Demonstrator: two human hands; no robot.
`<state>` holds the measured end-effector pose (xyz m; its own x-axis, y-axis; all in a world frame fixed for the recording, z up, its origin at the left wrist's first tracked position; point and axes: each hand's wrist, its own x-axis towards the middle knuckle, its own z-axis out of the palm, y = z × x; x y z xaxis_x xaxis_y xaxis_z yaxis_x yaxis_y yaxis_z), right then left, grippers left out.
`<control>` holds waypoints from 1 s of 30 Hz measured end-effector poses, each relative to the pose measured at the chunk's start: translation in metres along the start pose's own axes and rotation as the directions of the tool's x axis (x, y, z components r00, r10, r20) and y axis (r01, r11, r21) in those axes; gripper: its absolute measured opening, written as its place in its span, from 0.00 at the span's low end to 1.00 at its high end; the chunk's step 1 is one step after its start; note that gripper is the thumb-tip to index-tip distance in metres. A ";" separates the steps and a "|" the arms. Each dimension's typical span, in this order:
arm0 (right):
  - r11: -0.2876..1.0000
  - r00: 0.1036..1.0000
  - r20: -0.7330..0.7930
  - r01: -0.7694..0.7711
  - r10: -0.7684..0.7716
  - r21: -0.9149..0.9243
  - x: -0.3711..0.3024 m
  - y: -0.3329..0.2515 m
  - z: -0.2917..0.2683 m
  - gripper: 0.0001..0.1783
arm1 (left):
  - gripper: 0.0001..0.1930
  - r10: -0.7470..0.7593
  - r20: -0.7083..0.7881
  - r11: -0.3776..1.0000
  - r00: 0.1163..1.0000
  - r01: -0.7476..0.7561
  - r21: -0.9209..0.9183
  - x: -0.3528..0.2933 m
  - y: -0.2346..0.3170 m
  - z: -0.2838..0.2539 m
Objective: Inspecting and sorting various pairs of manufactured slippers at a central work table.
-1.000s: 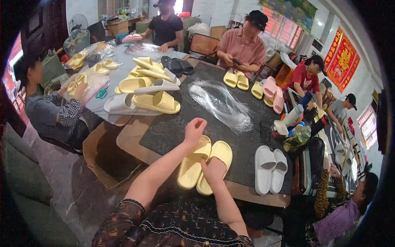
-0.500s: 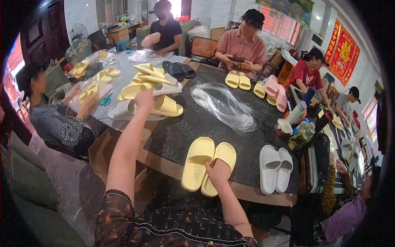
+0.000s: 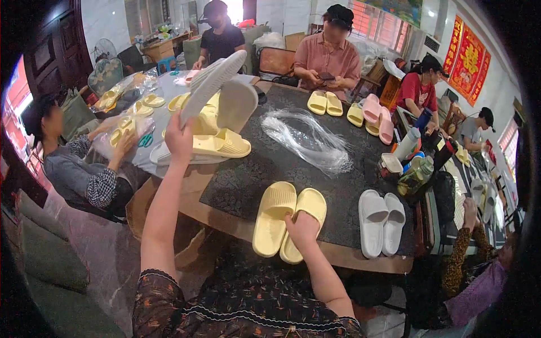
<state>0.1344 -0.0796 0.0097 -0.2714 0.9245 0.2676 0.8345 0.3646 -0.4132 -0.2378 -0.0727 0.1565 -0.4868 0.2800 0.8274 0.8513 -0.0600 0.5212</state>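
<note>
A pair of pale grey slide slippers (image 3: 213, 84) is raised over the pile, soles partly toward me, with my left hand (image 3: 180, 138) gripping the lower end of one. Beneath them lie yellow slippers (image 3: 222, 144), partly hidden by the raised pair. At the near table edge, my right hand (image 3: 304, 230) holds a yellow slipper (image 3: 312, 204). Its fingers are tucked under the strap and its thumb shows at the inner side. The matching yellow slipper (image 3: 269, 225) rests close against it on the left.
A bundle of clear plastic strands (image 3: 307, 141) lies mid-table. Grey slippers (image 3: 372, 222) stand at the right, bottles (image 3: 416, 176) beyond them. Yellow slippers (image 3: 325, 103) and pink slippers (image 3: 378, 115) line the far side. Several people sit around; one at left handles slippers in plastic.
My left hand has lifted the grey slippers up off the pile. My right hand stays in the yellow slipper. Across the table, the person in dark clothes has lowered the pink slippers.
</note>
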 end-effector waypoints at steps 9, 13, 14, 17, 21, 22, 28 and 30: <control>0.997 0.991 0.113 -0.076 0.075 -0.002 -0.007 0.040 -0.035 0.20 | 0.16 0.093 0.106 0.985 0.990 -0.076 -0.155 -0.044 0.039 -0.060; 0.993 0.995 0.005 -0.103 0.104 -0.053 -0.010 0.070 -0.073 0.19 | 0.15 0.395 0.322 0.919 0.860 -0.375 -0.124 -0.083 0.037 -0.080; 0.990 0.993 -0.030 -0.112 0.110 -0.081 -0.010 0.084 -0.084 0.19 | 0.15 0.516 0.334 0.856 0.788 -0.486 -0.175 -0.096 0.029 -0.075; 0.966 0.960 -0.121 -0.259 0.253 -0.028 -0.008 0.103 -0.129 0.17 | 0.20 0.599 0.547 0.789 0.585 -0.549 -0.276 -0.135 0.040 -0.073; 0.966 0.942 -0.249 -0.249 0.227 -0.063 -0.008 0.131 -0.153 0.16 | 0.21 0.629 0.675 0.760 0.386 -0.490 -0.427 -0.172 0.058 -0.062; 0.968 0.944 -0.248 -0.241 0.218 -0.067 -0.008 0.132 -0.153 0.16 | 0.21 0.624 0.675 0.764 0.394 -0.489 -0.421 -0.173 0.063 -0.061; 0.982 0.980 -0.071 -0.186 0.188 0.034 -0.028 0.106 -0.146 0.15 | 0.20 0.507 0.852 0.855 0.129 -0.199 -0.478 -0.161 0.076 -0.058; 0.983 0.982 -0.027 -0.184 0.184 0.007 -0.031 0.107 -0.136 0.15 | 0.18 0.480 0.875 0.872 0.064 -0.146 -0.468 -0.150 0.076 -0.051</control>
<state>0.2970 -0.0842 0.0761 -0.0997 0.9725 0.2103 0.8668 0.1887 -0.4615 -0.1098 -0.1675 0.0831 0.5487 0.8274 0.1198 0.7220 -0.5412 0.4310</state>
